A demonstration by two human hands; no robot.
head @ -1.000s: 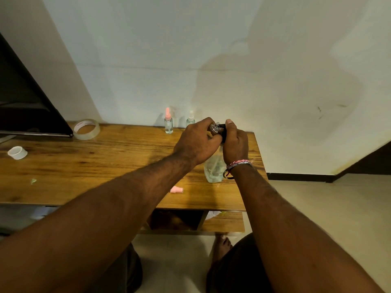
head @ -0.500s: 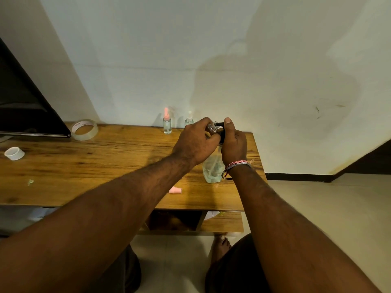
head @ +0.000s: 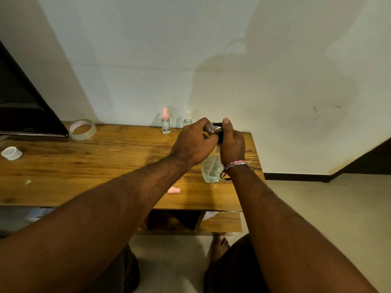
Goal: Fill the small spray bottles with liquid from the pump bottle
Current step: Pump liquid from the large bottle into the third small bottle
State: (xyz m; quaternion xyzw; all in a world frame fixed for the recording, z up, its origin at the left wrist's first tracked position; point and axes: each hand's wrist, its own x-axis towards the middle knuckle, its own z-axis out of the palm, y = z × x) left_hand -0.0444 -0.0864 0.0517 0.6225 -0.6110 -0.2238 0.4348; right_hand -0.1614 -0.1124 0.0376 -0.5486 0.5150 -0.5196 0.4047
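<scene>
The clear pump bottle (head: 211, 168) stands near the right end of the wooden table (head: 84, 166). My right hand (head: 231, 144) grips its black pump head, thumb on top. My left hand (head: 193, 142) holds a small clear spray bottle (head: 209, 128) with its open neck against the pump's nozzle. Two more small spray bottles stand upright by the wall: one with a pink top (head: 165, 122) and one with a clear top (head: 187, 119). A loose pink spray cap (head: 174, 190) lies on its side near the table's front edge.
A roll of clear tape (head: 83, 129) and a small white roll (head: 11, 153) lie at the table's left. A dark screen (head: 23, 106) leans at the far left. The table's right edge is close beside the pump bottle, with floor beyond. A lower shelf (head: 220, 224) sits under the table.
Both hands stay at the pump head with the small bottle at the nozzle. Only the camera has shifted slightly.
</scene>
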